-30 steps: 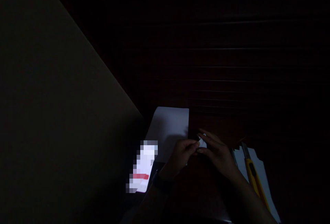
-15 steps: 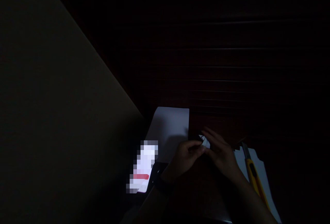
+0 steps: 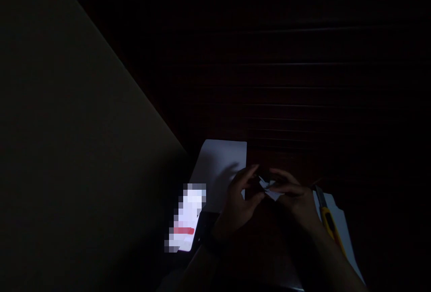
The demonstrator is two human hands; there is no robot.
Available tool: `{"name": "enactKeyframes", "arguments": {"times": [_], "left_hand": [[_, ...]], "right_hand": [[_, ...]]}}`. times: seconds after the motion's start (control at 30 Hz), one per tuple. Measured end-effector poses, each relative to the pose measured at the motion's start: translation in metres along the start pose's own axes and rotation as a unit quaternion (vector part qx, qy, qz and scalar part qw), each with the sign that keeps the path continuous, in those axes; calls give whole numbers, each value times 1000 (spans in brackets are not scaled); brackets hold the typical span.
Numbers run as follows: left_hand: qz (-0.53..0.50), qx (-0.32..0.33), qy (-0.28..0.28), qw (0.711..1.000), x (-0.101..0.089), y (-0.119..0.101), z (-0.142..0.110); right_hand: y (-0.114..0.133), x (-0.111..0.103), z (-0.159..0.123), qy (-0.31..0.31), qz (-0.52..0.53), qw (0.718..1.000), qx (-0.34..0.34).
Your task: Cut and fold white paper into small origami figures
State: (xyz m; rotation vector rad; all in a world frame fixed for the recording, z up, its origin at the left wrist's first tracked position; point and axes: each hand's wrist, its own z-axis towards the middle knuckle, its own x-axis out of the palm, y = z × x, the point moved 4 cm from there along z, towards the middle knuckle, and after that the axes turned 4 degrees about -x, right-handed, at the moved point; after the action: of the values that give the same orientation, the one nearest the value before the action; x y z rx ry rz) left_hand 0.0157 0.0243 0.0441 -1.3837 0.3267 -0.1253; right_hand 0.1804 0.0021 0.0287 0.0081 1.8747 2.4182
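Small folded white paper [image 3: 273, 194] is between my two hands, above the dark table. My right hand [image 3: 298, 200] grips it from the right, the fingers on its upper side and the thumb mostly hidden. On the left, my left hand [image 3: 238, 200] has its thumb and index finger spread apart. The left thumb tip is at the paper's near left edge; whether it touches is hard to tell in the dim light. A dark band circles my left wrist.
A white sheet [image 3: 222, 157] lies left of my hands, crossed by hand shadows. In front of it a lit phone [image 3: 190, 211] shows a blurred screen. At right, a yellow utility knife [image 3: 330, 224], blade exposed, rests on white paper pieces [image 3: 348, 238]. A wall [image 3: 84, 148] borders the left.
The left fingers have opened away from the folded paper, which they were pinching earlier. My right hand has moved slightly right, and the paper has turned and looks more spread.
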Motion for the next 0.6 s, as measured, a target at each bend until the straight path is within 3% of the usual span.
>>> {"name": "enactKeyframes", "arguments": {"times": [0.2,0.47,0.6], "left_hand": [[-41,-61,75,994,4,-2,-5],[-17,-53,4,998,3,-3,-4],[-2,-50,15,999,2,-1,-4]], "right_hand": [[2,0,-2,1,-45,998,-33],[6,2,0,27,5,1000,14],[-2,-1,-1,43,0,998,53]]}}
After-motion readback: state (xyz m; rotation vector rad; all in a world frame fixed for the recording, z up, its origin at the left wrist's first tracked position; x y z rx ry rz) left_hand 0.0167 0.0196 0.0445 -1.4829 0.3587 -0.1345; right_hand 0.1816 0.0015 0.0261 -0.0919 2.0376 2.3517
